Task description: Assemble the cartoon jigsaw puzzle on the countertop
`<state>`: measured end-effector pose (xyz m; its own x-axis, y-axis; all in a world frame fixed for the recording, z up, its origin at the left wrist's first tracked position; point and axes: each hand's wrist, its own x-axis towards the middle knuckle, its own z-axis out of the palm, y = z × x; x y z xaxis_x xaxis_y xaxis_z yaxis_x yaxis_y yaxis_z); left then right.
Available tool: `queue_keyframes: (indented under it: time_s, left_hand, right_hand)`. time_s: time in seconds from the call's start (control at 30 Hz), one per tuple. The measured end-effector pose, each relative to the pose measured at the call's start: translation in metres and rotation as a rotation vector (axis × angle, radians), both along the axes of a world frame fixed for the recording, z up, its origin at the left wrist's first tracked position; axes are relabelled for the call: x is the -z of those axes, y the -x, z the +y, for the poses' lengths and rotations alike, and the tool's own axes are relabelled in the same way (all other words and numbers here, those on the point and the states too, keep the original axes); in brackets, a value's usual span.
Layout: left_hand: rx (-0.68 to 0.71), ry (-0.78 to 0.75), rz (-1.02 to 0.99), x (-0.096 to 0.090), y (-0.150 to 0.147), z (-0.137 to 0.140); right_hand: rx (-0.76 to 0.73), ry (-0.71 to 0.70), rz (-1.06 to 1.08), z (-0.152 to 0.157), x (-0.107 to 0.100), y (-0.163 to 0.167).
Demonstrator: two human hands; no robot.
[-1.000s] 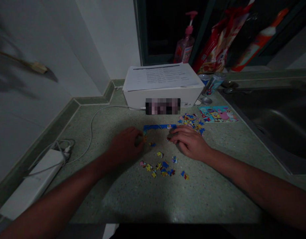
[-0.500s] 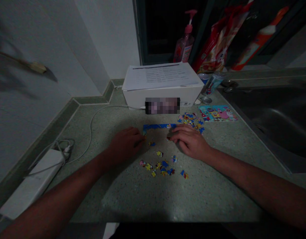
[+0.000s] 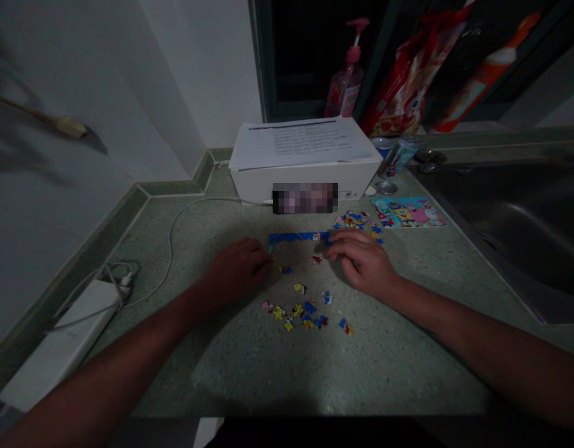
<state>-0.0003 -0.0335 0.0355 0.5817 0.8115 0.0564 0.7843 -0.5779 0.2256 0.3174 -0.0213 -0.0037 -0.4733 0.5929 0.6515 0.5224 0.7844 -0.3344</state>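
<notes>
A blue strip of joined puzzle pieces (image 3: pixel 291 237) lies on the counter, turning down at its left end. My left hand (image 3: pixel 238 269) rests beside that corner, with fingers and thumb closed on a small puzzle piece at its edge. Over the strip's right end is my right hand (image 3: pixel 364 258), its fingers loosely bent and apart, holding nothing visible. Just left of its fingertips lies a red and white puzzle piece (image 3: pixel 316 260). A blue and yellow piece (image 3: pixel 285 269) sits between the hands. Several loose pieces (image 3: pixel 309 307) are scattered nearer to me.
Behind the right hand is a pile of puzzle pieces (image 3: pixel 355 219), next to a colourful cartoon picture card (image 3: pixel 411 213). A blurred-out phone (image 3: pixel 304 198) leans on a white box (image 3: pixel 254 185). A power strip (image 3: pixel 65 342) lies left; a sink (image 3: pixel 511 230) is right.
My right hand has let go of the red and white piece and shifted slightly to the right and up. That piece now lies uncovered. My left hand has hardly moved.
</notes>
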Motion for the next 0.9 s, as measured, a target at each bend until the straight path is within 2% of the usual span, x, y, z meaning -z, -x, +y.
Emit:
queue_keyframes:
  time_s: [0.37,0.57,0.9]
  left_hand:
    - [-0.024,-0.038,0.003,0.008,0.001,0.003]
    - [-0.075,-0.089,-0.039,0.013,0.003,0.004]
    - [-0.064,-0.055,-0.029,0.013,0.0,0.003]
  right_hand:
    - [-0.021,0.024,-0.008,0.001,0.001,0.0]
    - [-0.013,-0.033,-0.013,0.002,0.002,0.0]
    - [-0.024,-0.024,-0.017,0.001,0.0,0.001]
